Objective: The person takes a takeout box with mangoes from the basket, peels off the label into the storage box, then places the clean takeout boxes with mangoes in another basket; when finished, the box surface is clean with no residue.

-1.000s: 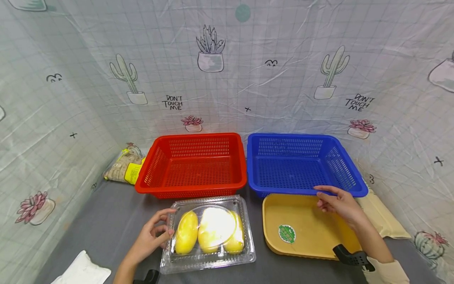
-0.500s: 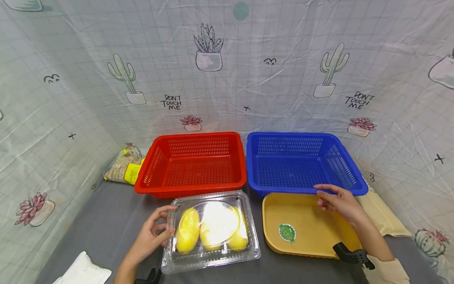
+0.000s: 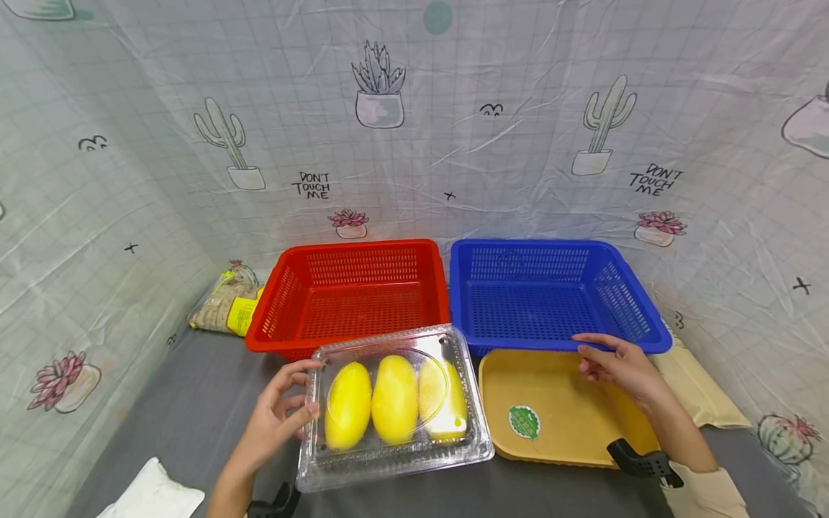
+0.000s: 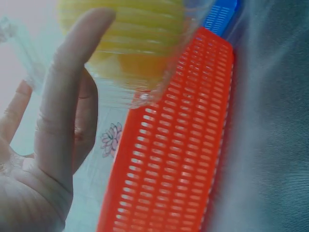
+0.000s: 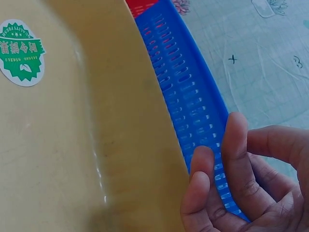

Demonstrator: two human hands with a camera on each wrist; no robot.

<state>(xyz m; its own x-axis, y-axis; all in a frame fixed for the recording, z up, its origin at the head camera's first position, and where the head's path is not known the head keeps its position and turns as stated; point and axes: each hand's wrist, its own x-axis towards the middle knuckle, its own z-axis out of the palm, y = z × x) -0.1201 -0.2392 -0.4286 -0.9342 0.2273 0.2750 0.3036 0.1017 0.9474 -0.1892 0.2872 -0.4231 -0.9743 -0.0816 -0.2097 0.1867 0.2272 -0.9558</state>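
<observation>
In the head view my left hand point(image 3: 268, 417) grips the left edge of a clear plastic clamshell box point(image 3: 382, 471), thumb over its lid. Three yellow mangoes point(image 3: 395, 399) lie inside it. The box is tilted, its right end raised and overlapping the tray's left edge in this view. In the left wrist view a blurred yellow mango point(image 4: 145, 29) shows through the plastic beyond my thumb. My right hand point(image 3: 622, 370) hovers at the far edge of a yellow tray point(image 3: 570, 424) with a green sticker, fingers loosely bent, thumb and index finger apart, holding nothing.
A red basket point(image 3: 363, 309) stands behind the box, and a blue basket point(image 3: 531, 309) behind the tray. Bagged goods point(image 3: 216, 309) lie at far left, a pale yellow packet point(image 3: 699, 392) at right, a white packet point(image 3: 152, 493) at front left. A patterned sheet encloses the back and sides.
My left hand has lifted the box of mangoes, tilting it and bringing it slightly up and right towards the tray. My right hand has hardly moved.
</observation>
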